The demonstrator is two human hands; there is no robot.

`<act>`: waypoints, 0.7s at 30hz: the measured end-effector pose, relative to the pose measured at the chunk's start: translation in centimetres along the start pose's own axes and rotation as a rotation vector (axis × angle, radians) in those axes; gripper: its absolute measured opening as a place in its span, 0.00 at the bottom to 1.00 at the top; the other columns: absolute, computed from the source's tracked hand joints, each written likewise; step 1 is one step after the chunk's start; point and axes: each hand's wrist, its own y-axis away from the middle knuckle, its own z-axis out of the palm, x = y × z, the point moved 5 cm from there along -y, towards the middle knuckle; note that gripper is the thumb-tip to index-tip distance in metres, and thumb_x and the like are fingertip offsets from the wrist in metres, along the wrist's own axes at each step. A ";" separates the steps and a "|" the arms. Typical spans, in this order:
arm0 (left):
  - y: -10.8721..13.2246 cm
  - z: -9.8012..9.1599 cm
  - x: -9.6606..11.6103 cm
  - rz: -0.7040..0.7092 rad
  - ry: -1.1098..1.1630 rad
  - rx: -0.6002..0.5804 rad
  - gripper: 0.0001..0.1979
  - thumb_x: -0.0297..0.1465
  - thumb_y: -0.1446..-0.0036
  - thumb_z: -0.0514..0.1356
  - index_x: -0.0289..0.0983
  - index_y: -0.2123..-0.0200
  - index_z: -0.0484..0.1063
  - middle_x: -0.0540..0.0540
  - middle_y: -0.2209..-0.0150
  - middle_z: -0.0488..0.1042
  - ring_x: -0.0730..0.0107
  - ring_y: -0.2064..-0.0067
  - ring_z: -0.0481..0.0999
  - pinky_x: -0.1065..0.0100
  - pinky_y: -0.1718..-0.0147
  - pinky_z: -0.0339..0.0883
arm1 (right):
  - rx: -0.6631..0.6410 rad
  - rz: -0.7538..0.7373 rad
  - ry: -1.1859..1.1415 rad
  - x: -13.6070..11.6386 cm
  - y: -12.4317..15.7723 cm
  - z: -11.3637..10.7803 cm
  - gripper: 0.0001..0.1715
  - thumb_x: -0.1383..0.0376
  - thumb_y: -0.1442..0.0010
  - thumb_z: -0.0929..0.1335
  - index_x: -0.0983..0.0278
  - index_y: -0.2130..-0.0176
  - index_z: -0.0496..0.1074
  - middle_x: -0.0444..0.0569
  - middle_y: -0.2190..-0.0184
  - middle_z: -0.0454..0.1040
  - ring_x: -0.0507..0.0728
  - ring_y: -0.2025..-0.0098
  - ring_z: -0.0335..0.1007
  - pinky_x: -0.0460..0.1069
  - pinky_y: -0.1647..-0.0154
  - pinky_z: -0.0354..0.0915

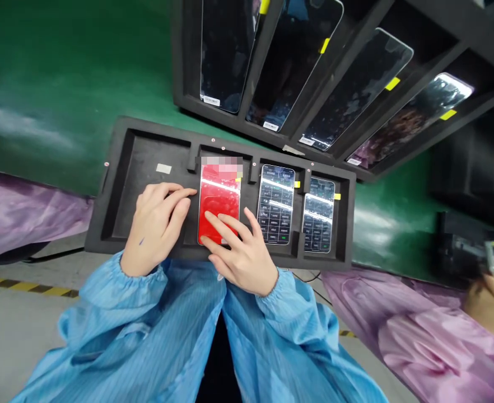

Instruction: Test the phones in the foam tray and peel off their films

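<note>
My left hand (158,229) lies on the black foam tray (146,168), its curled fingertips at the left edge of a phone with a red screen (219,204). That phone sits in a tray slot, and my right hand (238,252) rests spread across its lower half, hiding the bottom. To the right, two phones with dark, grid-patterned screens (276,204) (318,214) lie in their own slots, each with a yellow tab. Neither hand touches them.
A dark rack (322,117) holding several tilted phones stands beyond the tray, above a glossy green surface (62,73). At lower right, a co-worker's hand (488,299) in a pink sleeve (423,330) holds a slim tool. A purple sheet (28,215) lies at left.
</note>
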 end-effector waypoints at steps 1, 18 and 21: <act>0.0 0.0 0.0 0.001 0.009 -0.002 0.26 0.44 0.33 0.40 0.41 0.48 0.72 0.43 0.51 0.71 0.57 0.47 0.67 0.53 0.45 0.59 | 0.012 0.005 -0.002 0.1 0.0 0.0 0.16 0.60 0.33 0.62 0.58 0.51 0.75 0.48 0.37 0.66 0.57 0.38 0.60 0.63 0.28 0.41; 0.0 0.0 -0.1 0.001 0.054 -0.001 0.26 0.44 0.33 0.40 0.41 0.47 0.72 0.44 0.51 0.72 0.58 0.46 0.67 0.52 0.45 0.58 | 0.178 0.074 -0.013 0.3 0.4 -1.0 0.16 0.64 0.35 0.60 0.58 0.60 0.77 0.46 0.43 0.73 0.56 0.45 0.67 0.60 0.32 0.51; 0.0 0.0 -0.1 -0.003 0.055 -0.003 0.26 0.44 0.33 0.40 0.42 0.48 0.72 0.44 0.51 0.72 0.58 0.46 0.67 0.52 0.45 0.58 | 0.116 0.064 -0.007 0.2 0.4 -0.7 0.15 0.64 0.35 0.61 0.58 0.58 0.77 0.47 0.41 0.71 0.57 0.44 0.66 0.60 0.31 0.51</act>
